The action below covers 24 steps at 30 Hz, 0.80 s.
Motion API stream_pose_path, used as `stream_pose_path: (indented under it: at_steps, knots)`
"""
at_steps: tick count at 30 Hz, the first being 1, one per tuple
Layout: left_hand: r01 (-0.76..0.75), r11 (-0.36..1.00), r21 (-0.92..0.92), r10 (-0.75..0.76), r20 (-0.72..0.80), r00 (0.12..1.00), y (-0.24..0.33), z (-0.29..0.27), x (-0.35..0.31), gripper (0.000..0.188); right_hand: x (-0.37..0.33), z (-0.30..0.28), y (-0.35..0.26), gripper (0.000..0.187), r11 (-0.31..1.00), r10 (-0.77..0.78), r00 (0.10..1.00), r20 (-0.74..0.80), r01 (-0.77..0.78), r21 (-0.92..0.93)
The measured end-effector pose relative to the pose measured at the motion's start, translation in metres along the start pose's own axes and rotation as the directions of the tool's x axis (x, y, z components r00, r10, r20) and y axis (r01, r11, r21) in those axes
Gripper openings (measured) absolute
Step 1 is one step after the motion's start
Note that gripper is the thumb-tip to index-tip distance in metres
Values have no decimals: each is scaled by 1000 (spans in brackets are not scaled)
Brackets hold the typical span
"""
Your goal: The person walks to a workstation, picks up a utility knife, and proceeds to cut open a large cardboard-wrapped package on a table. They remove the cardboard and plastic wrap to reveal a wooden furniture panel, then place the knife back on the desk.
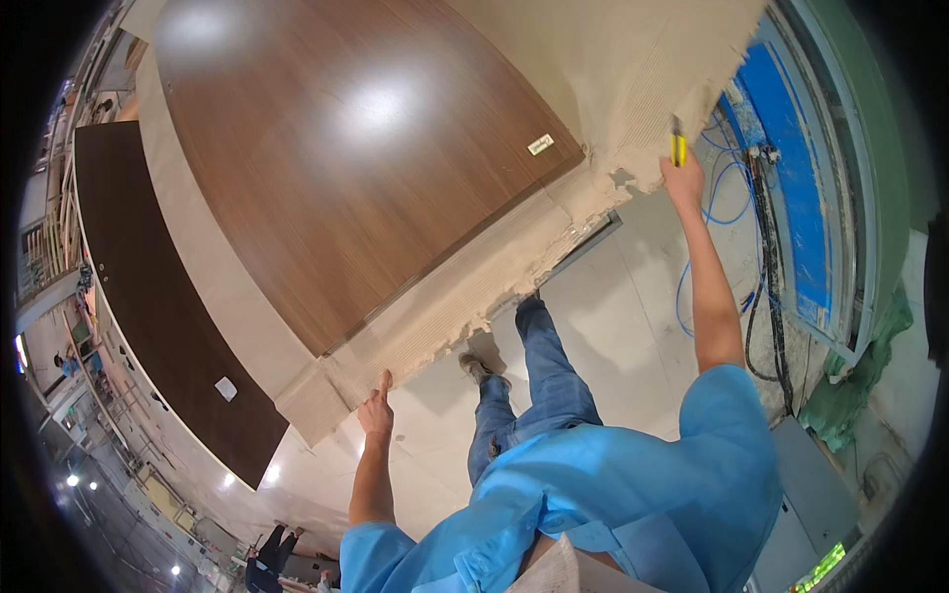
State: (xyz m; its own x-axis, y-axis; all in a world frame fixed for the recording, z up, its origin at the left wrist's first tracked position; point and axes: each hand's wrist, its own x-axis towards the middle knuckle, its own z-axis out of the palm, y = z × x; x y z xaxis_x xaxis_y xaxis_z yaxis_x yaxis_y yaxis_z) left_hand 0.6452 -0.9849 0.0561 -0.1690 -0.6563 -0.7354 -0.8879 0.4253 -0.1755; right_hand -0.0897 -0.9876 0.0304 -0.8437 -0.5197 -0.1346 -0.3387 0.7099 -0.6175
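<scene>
A tan corrugated cardboard sheet (420, 343) with a ragged, torn near edge lies under a large brown wood-grain panel (395, 188). My left hand (376, 413) is closed at the sheet's near left edge, one digit stretched along the top. My right hand (683, 183) is out to the far right, wrapped round a yellow utility knife (678, 150). The knife points away from me, over the torn right part of the cardboard. A small pale label (540, 144) sits near the panel's right corner.
A dark brown panel (173, 296) stands at the left with a white paper on it. On the right are a blue and green machine frame (791, 178), black hoses (776, 287) and loose blue tubing (682, 292). A person (267, 563) is at the lower left.
</scene>
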Motion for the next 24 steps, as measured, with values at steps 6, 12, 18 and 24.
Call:
stream_pose_path:
  at_steps: [6,12,18,24]
  knots:
    - [82,988,-128,-57,189,980,20,21,18,84,-41,33,98,22,869,333,941,66,-333,367]
    - [164,982,-98,-100,463,880,21,19,45,95,-70,41,51,39,476,495,864,87,-354,805]
    - [400,826,-398,-275,335,901,34,36,38,97,-88,70,-18,58,877,221,975,4,-201,438]
    - [377,694,-613,-421,80,903,31,40,3,93,-63,62,-18,62,928,261,958,-119,-215,304]
